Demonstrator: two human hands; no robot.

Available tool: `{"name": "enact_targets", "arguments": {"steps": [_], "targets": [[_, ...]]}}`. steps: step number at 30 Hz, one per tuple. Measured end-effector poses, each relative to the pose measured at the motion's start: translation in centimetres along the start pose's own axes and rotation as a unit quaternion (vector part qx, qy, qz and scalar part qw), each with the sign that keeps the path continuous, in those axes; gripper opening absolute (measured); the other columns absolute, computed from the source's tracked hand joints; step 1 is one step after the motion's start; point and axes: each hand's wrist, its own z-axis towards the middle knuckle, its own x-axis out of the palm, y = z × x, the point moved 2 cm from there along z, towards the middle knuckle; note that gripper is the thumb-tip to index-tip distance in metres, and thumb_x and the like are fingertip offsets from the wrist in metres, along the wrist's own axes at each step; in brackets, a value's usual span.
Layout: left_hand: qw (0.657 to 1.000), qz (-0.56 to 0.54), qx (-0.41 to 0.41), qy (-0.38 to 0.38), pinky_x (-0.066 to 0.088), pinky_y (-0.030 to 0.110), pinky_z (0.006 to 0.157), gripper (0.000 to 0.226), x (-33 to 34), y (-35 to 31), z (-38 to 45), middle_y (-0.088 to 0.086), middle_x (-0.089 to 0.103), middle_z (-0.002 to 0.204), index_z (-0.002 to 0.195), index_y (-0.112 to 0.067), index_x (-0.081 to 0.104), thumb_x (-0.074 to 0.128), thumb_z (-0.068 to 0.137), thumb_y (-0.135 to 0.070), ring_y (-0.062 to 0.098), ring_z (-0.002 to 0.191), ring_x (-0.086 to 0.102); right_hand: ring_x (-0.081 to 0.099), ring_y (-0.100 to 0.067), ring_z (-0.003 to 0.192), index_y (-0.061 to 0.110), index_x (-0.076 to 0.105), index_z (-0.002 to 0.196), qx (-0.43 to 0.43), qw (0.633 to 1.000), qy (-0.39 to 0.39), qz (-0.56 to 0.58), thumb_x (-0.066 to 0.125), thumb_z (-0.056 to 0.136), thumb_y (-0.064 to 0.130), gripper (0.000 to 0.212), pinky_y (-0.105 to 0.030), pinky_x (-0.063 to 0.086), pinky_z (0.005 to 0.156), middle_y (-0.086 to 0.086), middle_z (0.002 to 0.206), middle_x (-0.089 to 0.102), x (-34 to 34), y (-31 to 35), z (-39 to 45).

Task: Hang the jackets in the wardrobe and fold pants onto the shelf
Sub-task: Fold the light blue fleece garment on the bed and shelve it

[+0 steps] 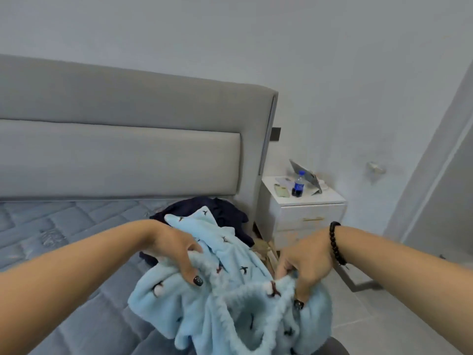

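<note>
Fluffy fleece pants (230, 298), quilted mattress (64, 226), matt upholstered headboard (115, 155)

My fluffy light-blue bird-print pants (230, 290) bunch open at the waistband above the bed's (76, 239) edge, dark clothes (225, 213) behind.

You're in a home bedroom — grey padded upholstered headboard (122, 139), blue quilted mattress (51, 226), small white bedside cabinet (307, 216) alongside.

grey headboard (122, 139), white nightstand (307, 213) — pale walls (332, 60)
</note>
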Motion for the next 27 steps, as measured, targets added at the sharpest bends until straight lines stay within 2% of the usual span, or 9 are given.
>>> {"name": "enact_targets", "arguments": {"steps": [6,9,12,14,17,19,21,24,27], "targets": [[0.991,0.019,-0.059,-0.116,0.054,0.036,0.093,0.022,-3.3,6.2,6.3,-0.007,0.070,0.101,0.092,-0.026,0.066,0.076,0.073,-0.032,0.016,0.100,0.067,0.056,-0.015,0.093,0.019,0.068,0.103,0.059,0.997,-0.013,-0.037,0.071,0.080,0.029,0.025,-0.042,0.051,0.095,0.003,0.100,0.064,-1.1,-4.3,9.1],[0.953,0.129,-0.105,-0.255,0.048,0.030,0.083,0.018,-8.1,7.3,8.3,-0.002,0.062,0.103,0.091,-0.021,0.059,0.068,0.079,-0.031,0.018,0.097,0.059,0.057,-0.020,0.086,0.009,0.067,0.093,0.064,0.990,-0.116,-0.045,0.068,0.079,0.019,0.018,-0.037,0.053,0.083,-0.002,0.090,0.062,-5.3,-5.7,12.4],[0.895,0.168,-0.106,-0.400,0.042,0.031,0.075,0.020,-14.2,5.6,7.3,0.008,0.064,0.108,0.095,-0.013,0.058,0.061,0.087,-0.030,0.022,0.091,0.056,0.058,-0.023,0.082,0.003,0.066,0.089,0.080,0.948,-0.308,-0.018,0.059,0.080,0.009,0.013,-0.033,0.048,0.073,-0.011,0.089,0.066,-13.2,-7.0,12.1],[0.831,0.127,-0.047,-0.540,0.042,0.034,0.073,0.017,-19.3,1.9,3.4,0.016,0.065,0.107,0.093,-0.009,0.058,0.058,0.090,-0.026,0.030,0.094,0.059,0.061,-0.028,0.088,0.007,0.067,0.087,0.080,0.873,-0.481,0.003,0.055,0.082,0.008,0.013,-0.033,0.047,0.074,-0.013,0.091,0.068,-19.5,-7.0,8.9],[0.634,-0.015,0.114,-0.764,0.044,0.036,0.079,0.015,-25.6,-6.9,-6.6,0.016,0.067,0.102,0.096,-0.008,0.063,0.060,0.089,-0.022,0.034,0.098,0.061,0.055,-0.027,0.077,0.014,0.059,0.069,0.065,0.714,-0.692,0.082,0.053,0.083,0.006,0.017,-0.030,0.036,0.058,-0.005,0.070,0.059,-27.6,-5.4,0.0],[0.518,-0.085,0.229,-0.819,0.043,0.030,0.075,0.013,-26.9,-13.1,-13.6,0.004,0.063,0.089,0.092,-0.013,0.062,0.063,0.087,-0.025,0.025,0.089,0.059,0.050,-0.024,0.074,0.013,0.057,0.070,0.030,0.592,-0.797,0.116,0.052,0.084,0.006,0.016,-0.030,0.027,0.055,-0.003,0.069,0.055,-30.6,-3.1,-7.3],[0.463,-0.102,0.325,-0.818,0.043,0.026,0.070,0.011,-25.9,-17.8,-18.6,-0.008,0.059,0.078,0.084,-0.020,0.060,0.067,0.083,-0.028,0.015,0.080,0.056,0.049,-0.021,0.075,0.009,0.061,0.080,-0.024,0.507,-0.854,0.114,0.051,0.086,0.006,0.012,-0.025,0.029,0.058,-0.004,0.078,0.057,-30.9,-0.6,-13.3],[0.459,-0.086,0.396,-0.791,0.050,0.031,0.067,0.014,-22.0,-20.4,-21.9,-0.013,0.057,0.069,0.074,-0.025,0.057,0.070,0.076,-0.030,0.011,0.072,0.056,0.052,-0.016,0.081,0.014,0.065,0.093,-0.060,0.482,-0.868,0.108,0.055,0.085,0.008,0.014,-0.020,0.036,0.068,0.000,0.086,0.060,-27.2,1.5,-18.0],[0.500,-0.028,0.379,-0.778,0.053,0.031,0.068,0.015,-16.8,-19.2,-22.0,-0.010,0.061,0.072,0.080,-0.020,0.063,0.073,0.073,-0.029,0.008,0.071,0.058,0.058,-0.022,0.086,0.017,0.066,0.091,-0.040,0.546,-0.829,0.116,0.060,0.082,0.011,0.013,-0.028,0.045,0.072,-0.005,0.090,0.065,-21.2,0.5,-18.0]]}}
